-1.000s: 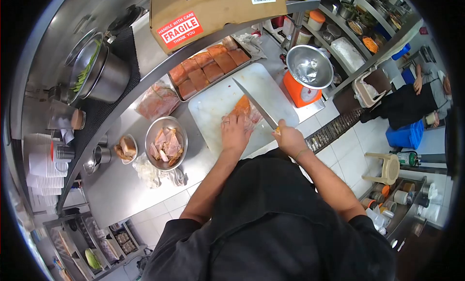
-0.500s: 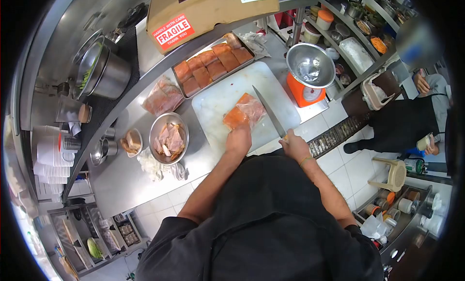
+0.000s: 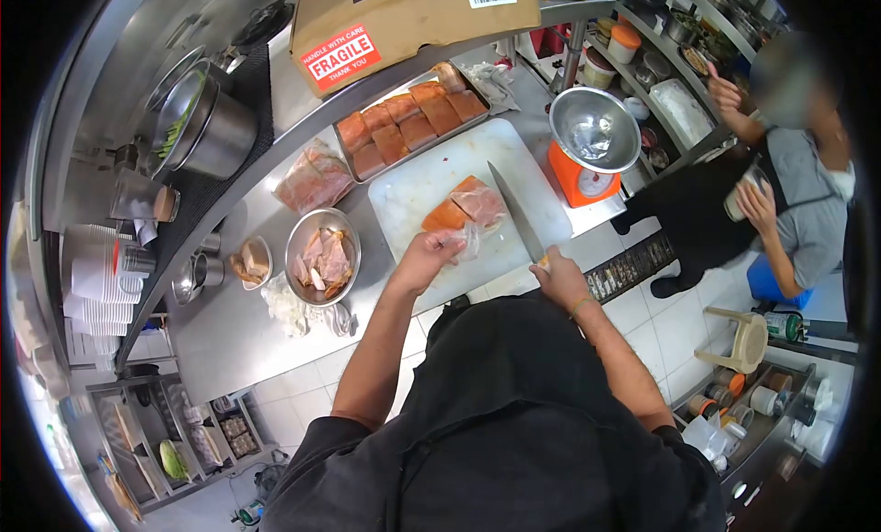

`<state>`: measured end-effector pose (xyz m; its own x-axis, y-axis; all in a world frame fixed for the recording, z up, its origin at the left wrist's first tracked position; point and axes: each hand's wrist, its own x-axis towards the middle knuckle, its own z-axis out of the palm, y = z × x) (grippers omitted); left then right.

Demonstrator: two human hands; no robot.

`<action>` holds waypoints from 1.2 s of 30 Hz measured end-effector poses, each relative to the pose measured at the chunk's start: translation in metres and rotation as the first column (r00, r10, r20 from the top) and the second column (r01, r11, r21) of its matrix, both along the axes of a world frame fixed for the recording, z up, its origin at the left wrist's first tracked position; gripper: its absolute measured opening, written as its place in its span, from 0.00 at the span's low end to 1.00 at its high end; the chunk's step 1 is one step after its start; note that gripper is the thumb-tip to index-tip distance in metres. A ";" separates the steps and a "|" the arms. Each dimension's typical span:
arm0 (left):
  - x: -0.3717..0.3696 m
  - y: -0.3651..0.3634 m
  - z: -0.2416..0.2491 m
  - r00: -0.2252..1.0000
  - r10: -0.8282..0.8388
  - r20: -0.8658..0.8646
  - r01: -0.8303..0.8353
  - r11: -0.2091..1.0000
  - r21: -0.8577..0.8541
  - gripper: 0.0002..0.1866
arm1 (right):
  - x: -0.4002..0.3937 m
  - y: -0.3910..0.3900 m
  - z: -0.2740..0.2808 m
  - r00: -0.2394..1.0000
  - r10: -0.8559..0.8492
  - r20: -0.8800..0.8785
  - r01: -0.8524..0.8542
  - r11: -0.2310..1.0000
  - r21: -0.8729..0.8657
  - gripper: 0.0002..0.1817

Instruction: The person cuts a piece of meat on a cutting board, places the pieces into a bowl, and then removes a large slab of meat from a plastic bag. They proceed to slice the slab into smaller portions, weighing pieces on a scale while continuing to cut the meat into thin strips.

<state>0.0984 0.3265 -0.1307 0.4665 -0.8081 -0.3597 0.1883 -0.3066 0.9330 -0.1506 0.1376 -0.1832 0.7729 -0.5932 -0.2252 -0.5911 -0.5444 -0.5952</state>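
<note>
On the white cutting board (image 3: 532, 156) lies a slab of meat (image 3: 444, 216), orange-skinned on one part and pale pink on another. My left hand (image 3: 426, 261) pinches a clear plastic film (image 3: 471, 242) at the near edge of the meat. A long knife (image 3: 516, 207) is in my right hand (image 3: 560, 278), its fingers closed around the handle. The blade rests along the board to the right of the meat, pointing away from me. Whether the film still touches the meat is hard to make out.
Behind the board is a metal tray (image 3: 367, 176) of meat blocks. Left are a bagged piece of meat (image 3: 313, 179) and a steel bowl of trimmings (image 3: 292, 259). An orange scale (image 3: 574, 179) carries a metal bowl (image 3: 619, 151). A co-worker (image 3: 711, 222) stands at right, holding a container.
My left hand has drawn back and left from the meat, pulling the film. The knife has stayed nearly in place. The co-worker has moved closer, one hand raised.
</note>
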 end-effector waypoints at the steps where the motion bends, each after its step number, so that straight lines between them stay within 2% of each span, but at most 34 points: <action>1: 0.002 0.000 0.003 0.996 0.039 -0.081 -0.042 0.998 -0.039 0.11 | 0.000 0.000 0.000 1.000 0.000 0.018 0.000 1.000 -0.007 0.24; 5: 0.003 -0.005 0.036 0.933 0.160 -0.322 -0.221 0.961 -0.164 0.12 | 0.000 0.002 0.003 0.999 -0.002 0.040 0.003 1.000 -0.008 0.24; 8: 0.015 -0.008 0.061 0.938 0.111 -0.329 -0.211 0.934 -0.288 0.11 | 0.001 0.005 0.017 1.000 -0.005 0.025 0.005 1.000 0.015 0.24; 14: 0.019 -0.004 0.112 0.971 0.014 -0.239 -0.104 0.924 -0.367 0.09 | 0.003 0.006 0.016 0.999 0.023 0.032 -0.023 1.000 0.008 0.24; 16: 0.023 0.005 0.128 0.973 0.025 -0.229 -0.116 0.913 -0.392 0.08 | 0.003 0.007 0.016 0.999 0.017 0.034 -0.017 1.000 0.003 0.24; 19: 0.038 0.034 0.140 0.965 0.157 -0.208 -0.235 0.871 -0.431 0.07 | 0.001 0.005 0.017 0.999 0.030 0.042 -0.029 0.999 -0.013 0.23; 22: 0.059 0.076 0.136 0.945 0.221 -0.243 -0.316 0.809 -0.496 0.07 | 0.006 0.007 0.024 0.997 0.067 0.048 -0.066 0.998 -0.022 0.22; 27: 0.082 0.158 0.146 0.748 0.620 -0.235 -0.642 0.589 -0.490 0.11 | 0.009 0.003 0.029 0.997 0.073 -0.017 -0.073 0.996 -0.051 0.21; 30: 0.095 0.210 0.150 0.630 0.741 -0.234 -0.709 0.425 -0.562 0.12 | 0.010 -0.001 0.034 0.996 0.083 -0.022 -0.084 0.995 -0.048 0.21; 33: 0.102 0.252 0.152 0.600 0.770 -0.218 -0.702 0.375 -0.606 0.12 | 0.010 -0.001 0.037 0.997 0.074 -0.030 -0.075 0.995 -0.058 0.22; 36: 0.105 0.277 0.158 0.473 0.863 -0.178 -0.744 0.284 -0.605 0.10 | 0.011 -0.001 0.038 0.996 0.089 -0.008 -0.090 0.993 -0.077 0.22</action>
